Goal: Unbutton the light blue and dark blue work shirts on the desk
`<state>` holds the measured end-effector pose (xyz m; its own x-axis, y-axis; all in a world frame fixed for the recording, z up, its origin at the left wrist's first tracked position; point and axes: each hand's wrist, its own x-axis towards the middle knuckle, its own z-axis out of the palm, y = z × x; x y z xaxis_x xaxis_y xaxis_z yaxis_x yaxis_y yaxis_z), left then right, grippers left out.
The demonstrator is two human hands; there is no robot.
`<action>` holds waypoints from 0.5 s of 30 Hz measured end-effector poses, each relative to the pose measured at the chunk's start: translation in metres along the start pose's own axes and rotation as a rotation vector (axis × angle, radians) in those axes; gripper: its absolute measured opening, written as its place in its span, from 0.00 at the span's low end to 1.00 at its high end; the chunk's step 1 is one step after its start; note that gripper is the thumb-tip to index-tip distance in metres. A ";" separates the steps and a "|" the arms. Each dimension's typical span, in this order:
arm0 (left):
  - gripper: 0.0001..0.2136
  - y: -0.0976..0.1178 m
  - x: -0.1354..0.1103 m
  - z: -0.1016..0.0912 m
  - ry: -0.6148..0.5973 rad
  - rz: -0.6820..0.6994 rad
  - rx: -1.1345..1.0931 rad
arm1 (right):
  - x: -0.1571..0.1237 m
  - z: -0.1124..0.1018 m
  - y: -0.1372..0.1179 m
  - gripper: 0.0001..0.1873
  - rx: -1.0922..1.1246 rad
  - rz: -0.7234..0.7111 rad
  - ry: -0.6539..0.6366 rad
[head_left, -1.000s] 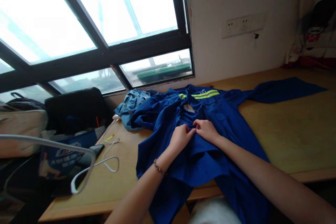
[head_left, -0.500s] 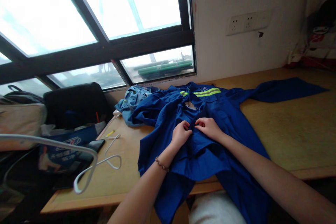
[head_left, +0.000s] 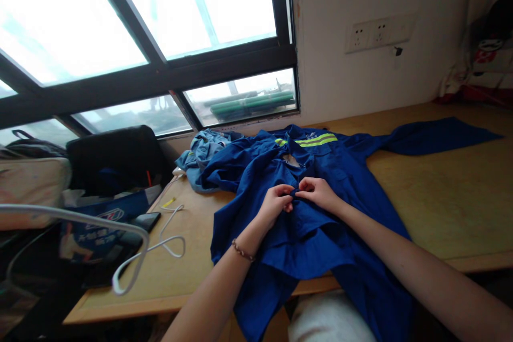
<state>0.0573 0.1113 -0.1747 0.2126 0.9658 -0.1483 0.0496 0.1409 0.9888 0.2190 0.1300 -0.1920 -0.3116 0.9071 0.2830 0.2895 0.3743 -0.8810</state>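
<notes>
A dark blue work jacket (head_left: 320,246) with a yellow and silver reflective strip across its chest lies spread on the wooden table, its lower edge hanging over the front. My left hand (head_left: 276,202), with a beaded bracelet on the wrist, pinches the cloth along the jacket's front opening. Close beside it, my right hand (head_left: 316,192) pinches the same front edge, fingertips nearly touching the left ones. Whether a button or fastener sits between the fingers is too small to tell. One sleeve stretches out to the far right. Behind the jacket's left side lies a crumpled light blue garment (head_left: 204,155).
A white cable (head_left: 172,246) loops over the left of the table (head_left: 441,197). Beyond that edge are a black chair back (head_left: 116,157) and a blue printed bag (head_left: 104,224). Wall sockets (head_left: 380,33) sit above the table, right of a window.
My left hand has turned slightly and its fingers have shifted up on the jacket's front edge. My right hand has moved a little up and left. The jacket lies nearly as before.
</notes>
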 end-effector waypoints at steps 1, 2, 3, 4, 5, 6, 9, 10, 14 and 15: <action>0.14 0.001 -0.001 0.001 -0.006 -0.023 -0.033 | 0.000 0.000 0.001 0.13 0.009 0.019 0.000; 0.14 0.003 -0.002 0.001 -0.008 -0.039 -0.060 | 0.000 0.000 0.001 0.14 0.024 0.040 -0.009; 0.14 0.004 -0.003 0.001 -0.011 -0.055 -0.081 | 0.000 0.001 0.001 0.14 0.047 0.064 -0.025; 0.14 0.005 -0.004 0.001 -0.015 -0.072 -0.096 | 0.000 0.001 0.001 0.14 0.075 0.087 -0.045; 0.13 0.006 -0.004 0.001 -0.019 -0.090 -0.108 | -0.001 0.001 0.000 0.14 0.108 0.109 -0.063; 0.13 0.006 -0.005 0.001 -0.024 -0.104 -0.116 | -0.001 0.001 -0.001 0.14 0.141 0.126 -0.078; 0.14 0.005 -0.004 0.000 -0.035 -0.124 -0.127 | -0.002 0.001 -0.004 0.14 0.245 0.154 -0.098; 0.15 0.005 -0.003 -0.001 -0.041 -0.122 -0.132 | -0.002 0.001 -0.005 0.14 0.285 0.161 -0.100; 0.15 0.005 -0.002 -0.002 -0.108 -0.117 -0.218 | -0.001 0.001 -0.005 0.12 0.488 0.234 -0.085; 0.15 0.006 -0.002 -0.002 -0.135 -0.120 -0.252 | -0.001 0.001 -0.005 0.12 0.543 0.265 -0.085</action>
<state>0.0557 0.1109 -0.1688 0.3485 0.9036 -0.2491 -0.1573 0.3184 0.9348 0.2171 0.1271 -0.1879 -0.3699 0.9289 0.0160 -0.1289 -0.0342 -0.9911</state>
